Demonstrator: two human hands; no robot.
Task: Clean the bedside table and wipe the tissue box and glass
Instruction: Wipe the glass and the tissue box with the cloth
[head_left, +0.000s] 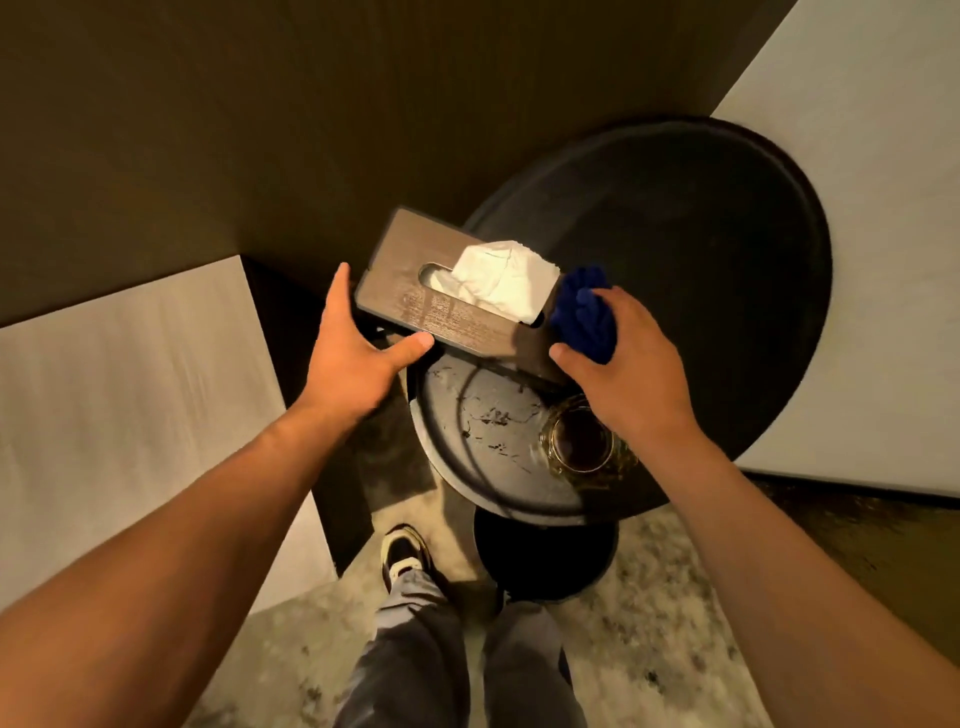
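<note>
- I count one wooden tissue box (457, 304), rectangular, a crumpled white tissue (501, 280) poking from its oval slot.
- My left hand (358, 358) grips its left end, thumb on the near edge.
- My right hand (631, 371) clutches one bunched blue cloth (582, 312) against its right end.
- One cut-glass tumbler (582, 441) stands on the round marbled table (488, 426), below the box.

Dark brown wall (208, 130), mottled grey floor (649, 649), perhaps white bedding (104, 415).
</note>
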